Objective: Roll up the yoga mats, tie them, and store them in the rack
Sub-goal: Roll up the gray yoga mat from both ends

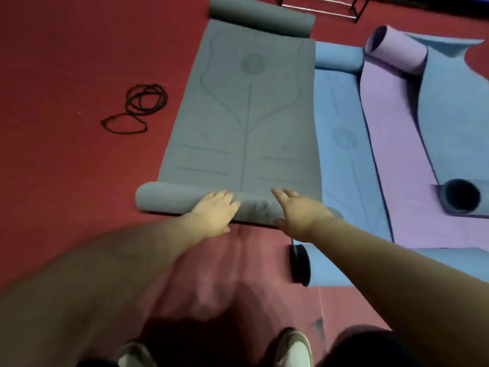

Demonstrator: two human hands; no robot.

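The grey mat point(246, 115) lies lengthwise on the red floor point(66, 62), running away from the person; its top face is a dull blue-grey with thin darker lines: a long centre line, a curved outline that widens toward the far end, a round emblem there, and short cross bars near the person. Its near end is wound into a roll point(164, 198) lying across the mat; its far end curls up into a looser roll toward the far edge of the floor.

The left hand point(215, 213) rests palm down on the near roll, fingers straight and released, pressed flat on the curve; the right hand point(301, 213) rests just beside it on the same roll, fingers spread and loose, grasping nothing. Both arms reach forward from the bottom of the view.

A blue mat point(344, 160) lies touching the grey mat's right edge, both its ends rolled, the near roll showing a black underside; a purple mat point(391, 160) overlaps it farther right, curled up at the far end; a second blue mat point(455, 115) lies beyond that, twisted and rolled at its near end. A loose heap of black cords point(137, 107) sits on the floor left of the grey mat, apart from it. A metal rack point(325, 7) stands at the far edge; only its base shows. Pale shoes point(296, 348) show nearest the person.
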